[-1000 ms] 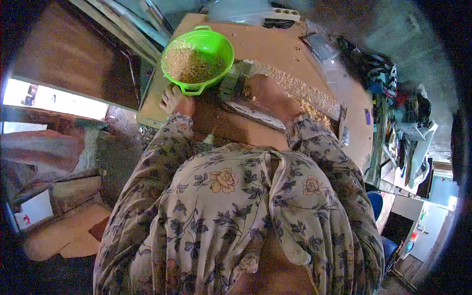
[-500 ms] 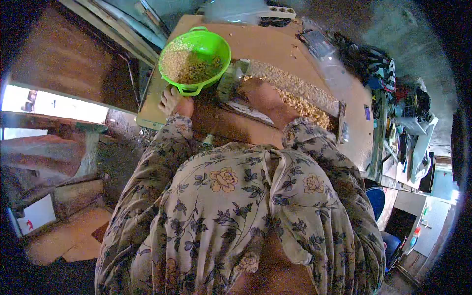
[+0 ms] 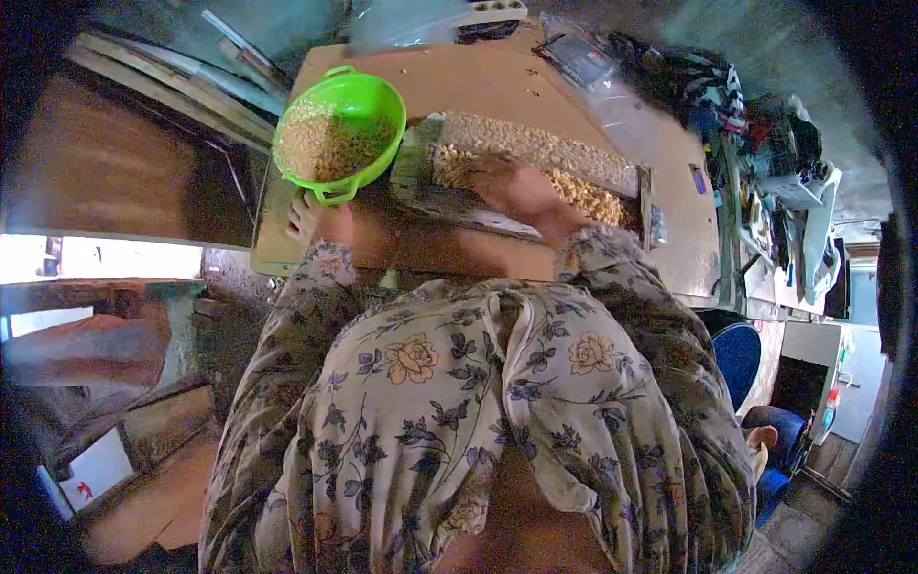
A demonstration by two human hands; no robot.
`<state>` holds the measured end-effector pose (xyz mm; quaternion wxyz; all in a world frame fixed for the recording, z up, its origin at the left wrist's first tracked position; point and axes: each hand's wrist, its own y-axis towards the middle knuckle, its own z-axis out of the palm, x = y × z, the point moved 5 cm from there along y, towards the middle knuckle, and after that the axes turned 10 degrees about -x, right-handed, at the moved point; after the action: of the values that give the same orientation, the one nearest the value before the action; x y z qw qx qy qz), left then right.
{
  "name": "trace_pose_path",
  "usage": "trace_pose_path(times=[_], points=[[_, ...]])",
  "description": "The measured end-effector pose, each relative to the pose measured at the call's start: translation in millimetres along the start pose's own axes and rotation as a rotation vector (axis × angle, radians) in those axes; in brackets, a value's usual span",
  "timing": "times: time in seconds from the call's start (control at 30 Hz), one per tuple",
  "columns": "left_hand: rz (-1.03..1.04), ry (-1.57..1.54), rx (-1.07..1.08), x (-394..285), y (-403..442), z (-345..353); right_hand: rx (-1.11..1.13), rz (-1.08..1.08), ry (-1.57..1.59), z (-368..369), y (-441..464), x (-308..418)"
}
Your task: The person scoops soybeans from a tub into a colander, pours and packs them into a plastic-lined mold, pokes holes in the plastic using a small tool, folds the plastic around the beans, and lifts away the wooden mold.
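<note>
Small, pale-yellow bits (image 3: 323, 151) partly fill a round green plastic bowl (image 3: 363, 99); plenty lie in a long wooden tray (image 3: 645, 199). Left hand (image 3: 322, 221) at bowl, right hand (image 3: 521, 192) at tray; I can't tell either grip.

1. The bowl (image 3: 360, 98) is formed of smooth, glossy plastic.
2. The trough (image 3: 417, 180) is built of rough, worn-looking wood.
3. The tabletop (image 3: 459, 72) is surfaced with smooth, mostly matt, wood-like board.
4. The shirt (image 3: 402, 421) is made of matt, creased cloth.
5. A glossy sheen is shown by the clear plastic sheet (image 3: 617, 120).
</note>
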<state>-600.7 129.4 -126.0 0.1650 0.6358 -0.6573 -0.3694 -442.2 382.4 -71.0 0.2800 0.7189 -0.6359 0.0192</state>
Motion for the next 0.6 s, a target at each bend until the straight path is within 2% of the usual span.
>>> trace_pose_path(times=[0.07, 0.1, 0.13, 0.2, 0.27, 0.33, 0.37, 0.47, 0.5, 0.57, 0.6], points=[[0.036, -0.016, 0.003, 3, 1, 2, -0.175, -0.171, -0.221, -34, -16, 13], [0.035, -0.021, 0.002, 2, 1, -2, -0.172, -0.185, -0.186, -37, -20, 5], [0.056, 0.012, 0.041, 1, 2, -4, -0.174, -0.184, -0.193, -44, -25, 4], [0.082, 0.039, 0.081, -2, 2, -5, -0.134, 0.02, -0.145, -61, -32, 4], [0.072, 0.015, 0.133, 1, 1, 0, -0.093, 0.002, -0.188, -60, -33, 1], [0.033, 0.033, 0.205, 1, 1, 3, -0.307, 0.004, -0.172, -59, -29, 0], [0.001, 0.046, 0.253, 1, 1, 3, -0.312, 0.007, -0.172, -52, -25, -6], [-0.039, 0.029, 0.277, -1, 3, 1, -0.256, -0.003, -0.223, -24, 2, -33], [-0.048, -0.003, 0.26, -2, 4, -1, -0.122, 0.161, -0.096, -9, 13, -49], [-0.005, 0.019, 0.264, -4, 6, -8, 0.012, 0.325, 0.03, 16, 29, -69], [0.035, 0.043, 0.27, -6, 6, -11, -0.017, 0.26, 0.031, 20, 38, -67]])
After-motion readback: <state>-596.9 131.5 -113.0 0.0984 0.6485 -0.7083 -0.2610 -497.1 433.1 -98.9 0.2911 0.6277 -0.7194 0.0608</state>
